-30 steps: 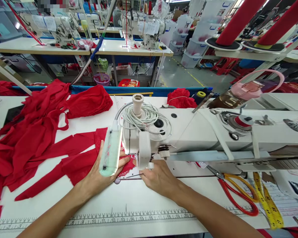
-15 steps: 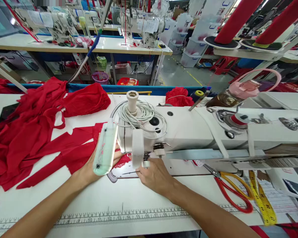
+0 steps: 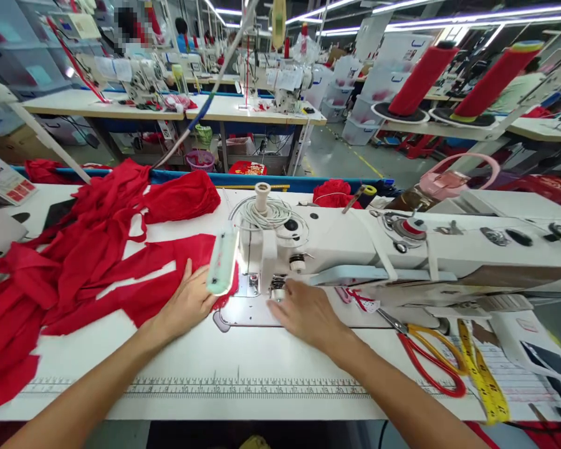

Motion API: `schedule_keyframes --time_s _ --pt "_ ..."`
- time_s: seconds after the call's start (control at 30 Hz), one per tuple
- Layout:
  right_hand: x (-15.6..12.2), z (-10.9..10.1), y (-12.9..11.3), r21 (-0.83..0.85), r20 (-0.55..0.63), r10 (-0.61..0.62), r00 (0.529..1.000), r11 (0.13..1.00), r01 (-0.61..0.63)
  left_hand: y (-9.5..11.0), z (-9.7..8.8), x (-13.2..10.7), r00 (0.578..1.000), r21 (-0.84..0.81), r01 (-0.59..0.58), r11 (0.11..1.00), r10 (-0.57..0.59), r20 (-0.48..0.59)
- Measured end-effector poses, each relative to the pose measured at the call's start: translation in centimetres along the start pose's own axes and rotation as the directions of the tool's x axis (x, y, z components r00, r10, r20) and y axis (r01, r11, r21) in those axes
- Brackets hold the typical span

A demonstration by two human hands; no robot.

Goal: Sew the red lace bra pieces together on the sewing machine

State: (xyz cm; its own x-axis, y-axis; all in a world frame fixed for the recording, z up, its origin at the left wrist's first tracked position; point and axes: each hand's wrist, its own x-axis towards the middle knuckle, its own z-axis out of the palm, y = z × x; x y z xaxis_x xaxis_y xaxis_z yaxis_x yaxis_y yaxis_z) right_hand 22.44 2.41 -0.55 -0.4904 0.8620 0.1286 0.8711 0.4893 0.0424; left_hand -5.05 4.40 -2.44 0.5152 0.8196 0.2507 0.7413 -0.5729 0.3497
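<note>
A white sewing machine lies across the table in front of me. My left hand rests flat on red fabric just left of the needle plate, fingers spread, partly behind the machine's small lamp. My right hand sits on the plate at the presser foot; its fingertips are hidden under the machine head. A long chain of red fabric pieces trails off to the left.
Red-handled scissors and a yellow tape measure lie at the right. A printed ruler runs along the table's front edge. Red thread cones stand at the back right. Other sewing tables and a distant person are behind.
The red lace piece has passed out from under the needle to the left, leaving the plate bare. My left hand slid left with it; my view tilted up and back.
</note>
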Motion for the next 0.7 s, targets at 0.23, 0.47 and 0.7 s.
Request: schedule_keyframes --time_s 0.23,0.47,0.7 --pt "-1.4 -0.7 1.3 -0.178 0.099 0.134 0.986 0.977 -0.115 0.2 -4.4 -5.8 0.993 -0.023 0.084 0.996 -0.082 0.080" --pt "-2.9 -0.6 -7.5 0.614 -0.051 0.082 0.995 0.789 -0.034 -3.5 -6.3 -4.1 0.992 -0.002 -0.120 0.993 0.120 0.044" --pt "2.7 0.2 -16.0 0.954 0.277 0.269 0.922 -0.191 -0.231 0.5 -8.1 -2.9 0.971 -0.041 -0.186 0.982 0.177 -0.162"
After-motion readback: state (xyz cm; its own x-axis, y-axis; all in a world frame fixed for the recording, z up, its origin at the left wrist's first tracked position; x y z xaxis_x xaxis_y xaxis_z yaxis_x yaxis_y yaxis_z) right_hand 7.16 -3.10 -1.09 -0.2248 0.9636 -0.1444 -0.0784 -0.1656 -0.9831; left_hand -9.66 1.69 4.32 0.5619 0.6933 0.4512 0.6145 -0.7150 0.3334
